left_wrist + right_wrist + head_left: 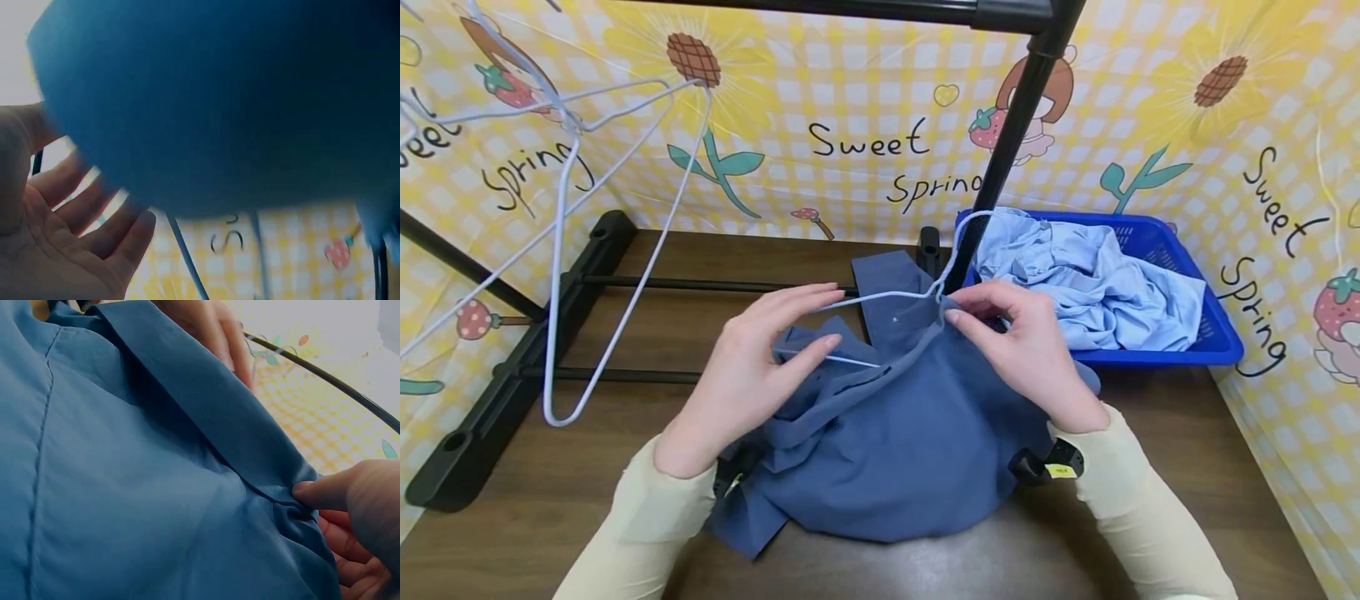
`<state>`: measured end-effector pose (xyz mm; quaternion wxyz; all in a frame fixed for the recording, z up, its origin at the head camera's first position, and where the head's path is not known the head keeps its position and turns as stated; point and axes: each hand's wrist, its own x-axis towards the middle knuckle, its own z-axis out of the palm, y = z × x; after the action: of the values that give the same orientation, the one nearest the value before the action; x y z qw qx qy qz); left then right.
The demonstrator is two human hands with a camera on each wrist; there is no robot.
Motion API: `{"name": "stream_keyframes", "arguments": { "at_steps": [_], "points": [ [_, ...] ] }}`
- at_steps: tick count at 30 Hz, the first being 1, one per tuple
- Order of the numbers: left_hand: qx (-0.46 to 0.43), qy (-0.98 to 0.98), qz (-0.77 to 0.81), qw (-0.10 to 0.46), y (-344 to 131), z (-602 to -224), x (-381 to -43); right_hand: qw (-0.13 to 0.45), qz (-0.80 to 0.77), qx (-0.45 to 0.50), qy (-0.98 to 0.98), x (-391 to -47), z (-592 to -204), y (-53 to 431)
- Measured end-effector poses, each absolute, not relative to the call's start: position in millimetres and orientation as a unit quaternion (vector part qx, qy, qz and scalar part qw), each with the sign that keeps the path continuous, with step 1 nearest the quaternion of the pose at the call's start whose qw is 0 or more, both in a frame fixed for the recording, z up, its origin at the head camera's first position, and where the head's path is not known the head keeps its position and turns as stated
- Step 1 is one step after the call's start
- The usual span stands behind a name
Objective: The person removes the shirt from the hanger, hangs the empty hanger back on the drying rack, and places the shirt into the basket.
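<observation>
A dark blue-grey shirt (895, 450) lies bunched before me, its banded edge running across its top. A pale wire hanger (883, 294) is partly inside it; the hook rises beside the black pole, and cloth hides the rest. My right hand (1022, 350) pinches the shirt edge between thumb and fingers close to the hanger's neck; the right wrist view shows the thumb (319, 490) pressed on the band. My left hand (737, 379) is spread by the left side of the hanger, fingers extended. In the left wrist view, blurred cloth covers part of that hand (75, 237).
Several pale wire hangers (561, 250) hang at the left. A black rack pole (1011, 117) slants down behind the shirt, and a rack foot (512, 367) stands at left. At right, a blue basket (1217, 333) holds light blue cloth (1097, 283). Patterned sheeting surrounds the table.
</observation>
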<state>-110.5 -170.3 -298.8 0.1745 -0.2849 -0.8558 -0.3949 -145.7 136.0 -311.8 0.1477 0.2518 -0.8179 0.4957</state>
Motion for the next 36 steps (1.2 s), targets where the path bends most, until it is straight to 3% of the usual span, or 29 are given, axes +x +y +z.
{"name": "stream_keyframes", "arguments": {
  "at_steps": [15,26,36],
  "points": [
    [-0.271,-0.854,-0.426,0.121,-151,-300,-126,0.141,0.469,0.32,-0.811,-145,-317,98],
    [-0.253,-0.852,-0.433,0.148,-150,-310,-131,0.132,0.445,0.362,-0.808,-145,-317,86],
    [-0.188,-0.846,-0.461,0.191,-166,-313,-135,0.108,0.442,0.33,-0.827,-148,-317,97]
  ]
}}
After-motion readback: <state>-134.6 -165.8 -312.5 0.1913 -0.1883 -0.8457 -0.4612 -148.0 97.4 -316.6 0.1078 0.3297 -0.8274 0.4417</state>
